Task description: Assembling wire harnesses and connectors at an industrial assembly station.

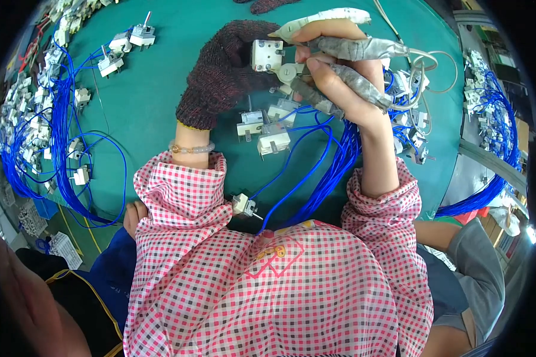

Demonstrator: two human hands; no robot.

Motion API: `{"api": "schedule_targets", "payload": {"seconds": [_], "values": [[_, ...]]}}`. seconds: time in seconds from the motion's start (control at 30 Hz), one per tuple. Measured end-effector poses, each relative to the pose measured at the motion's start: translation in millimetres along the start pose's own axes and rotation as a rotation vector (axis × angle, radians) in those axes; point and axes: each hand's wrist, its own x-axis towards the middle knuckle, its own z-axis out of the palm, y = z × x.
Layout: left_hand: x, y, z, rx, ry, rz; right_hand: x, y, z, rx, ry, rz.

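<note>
My left hand [217,74], in a dark knitted glove, is closed around a small white block-shaped electrical part [267,56] with metal screws or rivets on its face. Facing it from the right, my bare right hand [358,98] grips a tweezer-like tool [363,49] with two grey-taped arms and thin cables. A slim whitish pointed piece [327,19] lies along the top of the right hand; whether it joins the tool I cannot tell. A round white piece [287,72] sits between the block and the right fingers. The tool tips are partly hidden.
Below my hands, several white switch-like parts [273,141] on blue wires [339,160] lie on the green tabletop [161,89]. More wired bundles [62,113] hang along the left, others [494,119] at the right. Another person [95,297] sits close at lower left.
</note>
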Motion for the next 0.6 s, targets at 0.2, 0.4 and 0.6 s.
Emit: {"api": "schedule_targets", "payload": {"seconds": [0.2, 0.4, 0.6], "values": [[0, -3, 0, 0.107, -0.011, 0.009, 5, 8, -9, -0.3, -0.09, -0.188], [1, -1, 0, 0.029, -0.018, 0.058, 2, 0, -6, -0.348, -0.032, -0.162], [3, 0, -1, -0.024, -0.038, 0.05, 0, -4, -7, -0.33, -0.038, -0.142]]}}
